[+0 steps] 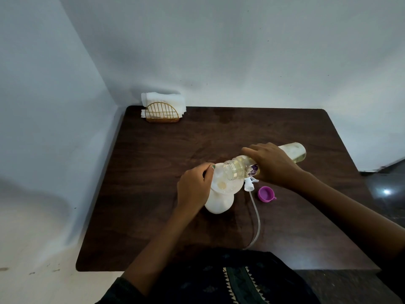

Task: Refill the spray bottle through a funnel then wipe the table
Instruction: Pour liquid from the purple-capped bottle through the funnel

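Observation:
A white spray bottle point(219, 204) stands in the middle of the dark wooden table point(153, 172), with a clear funnel point(228, 185) set in its neck. My left hand point(195, 187) pinches the funnel's rim on its left side. My right hand point(271, 163) grips a clear refill bottle point(293, 153) holding yellowish liquid, tipped almost level with its open mouth over the funnel. The white spray head point(249, 183) with its long clear tube lies on the table just right of the bottle.
A purple cap point(265, 194) lies to the right of the spray head. A gold wire holder with white cloths point(162, 106) stands at the table's far left corner, against the wall. The tube reaches back to the table's front edge.

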### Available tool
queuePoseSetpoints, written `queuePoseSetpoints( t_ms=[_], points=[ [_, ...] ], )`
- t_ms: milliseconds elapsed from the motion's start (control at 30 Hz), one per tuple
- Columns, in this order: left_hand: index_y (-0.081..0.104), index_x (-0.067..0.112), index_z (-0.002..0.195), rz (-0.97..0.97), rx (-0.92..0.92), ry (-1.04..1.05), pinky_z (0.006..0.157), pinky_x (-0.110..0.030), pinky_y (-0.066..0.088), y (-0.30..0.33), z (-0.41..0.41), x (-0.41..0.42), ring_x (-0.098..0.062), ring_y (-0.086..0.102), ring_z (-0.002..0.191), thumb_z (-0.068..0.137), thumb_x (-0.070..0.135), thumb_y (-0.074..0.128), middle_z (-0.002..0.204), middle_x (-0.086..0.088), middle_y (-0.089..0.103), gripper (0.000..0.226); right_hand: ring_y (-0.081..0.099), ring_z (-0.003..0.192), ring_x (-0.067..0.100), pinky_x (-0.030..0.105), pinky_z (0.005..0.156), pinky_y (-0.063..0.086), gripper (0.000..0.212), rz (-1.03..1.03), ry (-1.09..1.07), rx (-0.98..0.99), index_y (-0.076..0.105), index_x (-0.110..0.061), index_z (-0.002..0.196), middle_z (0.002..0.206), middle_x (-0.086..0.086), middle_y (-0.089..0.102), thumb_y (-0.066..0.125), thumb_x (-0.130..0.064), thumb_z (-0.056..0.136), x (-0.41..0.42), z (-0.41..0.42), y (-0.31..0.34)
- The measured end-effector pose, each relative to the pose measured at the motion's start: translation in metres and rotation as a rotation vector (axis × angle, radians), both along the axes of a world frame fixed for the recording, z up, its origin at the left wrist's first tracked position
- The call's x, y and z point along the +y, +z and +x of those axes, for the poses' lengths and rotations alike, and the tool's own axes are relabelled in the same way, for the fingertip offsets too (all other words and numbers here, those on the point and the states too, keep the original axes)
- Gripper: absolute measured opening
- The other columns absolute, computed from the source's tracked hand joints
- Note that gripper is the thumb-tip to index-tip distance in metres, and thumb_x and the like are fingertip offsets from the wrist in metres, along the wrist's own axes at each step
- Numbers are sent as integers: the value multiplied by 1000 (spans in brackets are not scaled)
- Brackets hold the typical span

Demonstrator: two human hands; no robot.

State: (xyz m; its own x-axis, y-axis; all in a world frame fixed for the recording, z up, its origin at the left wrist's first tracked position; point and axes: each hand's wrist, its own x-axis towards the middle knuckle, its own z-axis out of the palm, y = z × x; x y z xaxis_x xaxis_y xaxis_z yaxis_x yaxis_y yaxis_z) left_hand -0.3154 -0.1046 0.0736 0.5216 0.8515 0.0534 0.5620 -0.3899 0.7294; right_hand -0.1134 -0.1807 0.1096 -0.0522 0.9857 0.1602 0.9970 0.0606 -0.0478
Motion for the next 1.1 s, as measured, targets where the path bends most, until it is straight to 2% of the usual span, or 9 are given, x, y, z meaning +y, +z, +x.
queuePoseSetpoints(
  t_ms=[233,567,800,1100],
  points=[
    [66,19,113,2,-4,5,67,-25,49,-1,0,0,-11,64,82,96,28,44,96,3,72,29,59,61,26,29,55,37,47,6,2,-3,61,-10,97,73,5,64,81,-8,55,0,0,-1],
    [66,19,113,-5,-11,0,67,-25,50,-2,1,1,-10,63,80,97,29,45,94,2,72,29,56,57,22,27,55,32,48,21,4,0,61,-10,94,68,3,61,83,-7,52,0,0,-1],
    [66,17,115,-2,-12,-1,68,-21,48,-3,1,1,-10,63,82,97,28,45,98,1,72,30,59,61,24,27,58,33,50,9,4,1,62,-10,98,73,4,64,83,-9,53,0,1,-2],
    [66,17,115,10,-8,0,68,-23,49,-3,1,1,-11,64,82,97,29,45,98,0,72,30,59,63,24,28,58,34,49,1,9,3,62,-10,99,75,5,64,83,-11,55,-1,-1,-1]
  ],
)
